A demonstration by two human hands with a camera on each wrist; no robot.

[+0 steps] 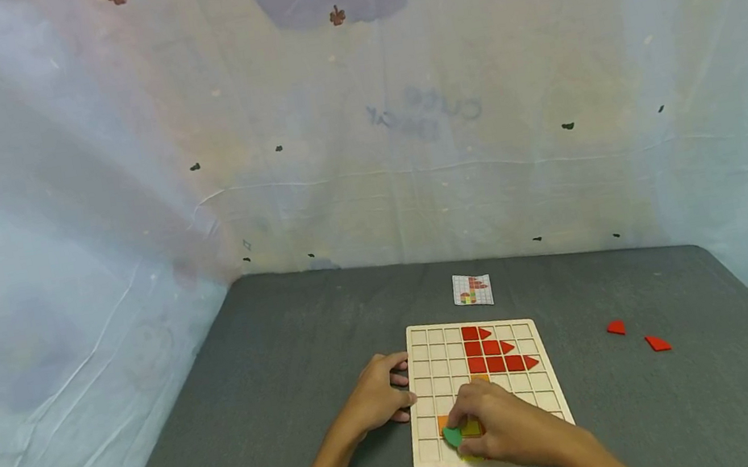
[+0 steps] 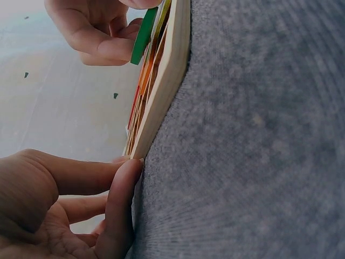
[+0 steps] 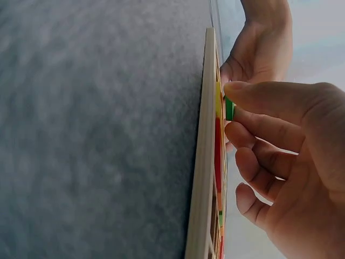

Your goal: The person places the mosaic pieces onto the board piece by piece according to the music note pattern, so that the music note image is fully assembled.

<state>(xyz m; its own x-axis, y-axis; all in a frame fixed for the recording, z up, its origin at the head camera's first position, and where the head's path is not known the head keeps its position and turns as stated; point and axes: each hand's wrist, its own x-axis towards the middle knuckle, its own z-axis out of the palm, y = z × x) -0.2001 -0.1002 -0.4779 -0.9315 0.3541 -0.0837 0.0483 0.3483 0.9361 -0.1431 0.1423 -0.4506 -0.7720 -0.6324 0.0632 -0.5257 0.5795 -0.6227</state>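
Note:
A square wooden board (image 1: 435, 387) with a grid of cells lies flat before me. Three rows of red pieces (image 1: 492, 347), squares ending in triangles, sit in its upper right part. Lower down are orange pieces (image 1: 443, 424) and yellow pieces (image 1: 473, 428), partly hidden by my right hand (image 1: 506, 421). That hand pinches a rounded green piece (image 1: 454, 437) between thumb and fingertips, just above the board's lower cells. Against the board's left edge rest the thumb and index fingertips of my left hand (image 1: 375, 396), its other fingers loosely bent beside it.
Beyond the board's far edge lies a small printed card (image 1: 473, 290) with a coloured grid pattern. Two loose red pieces (image 1: 658, 343) lie to the right on the grey tabletop (image 1: 303, 343). A pale patterned cloth (image 1: 370, 209) hangs behind and along the sides.

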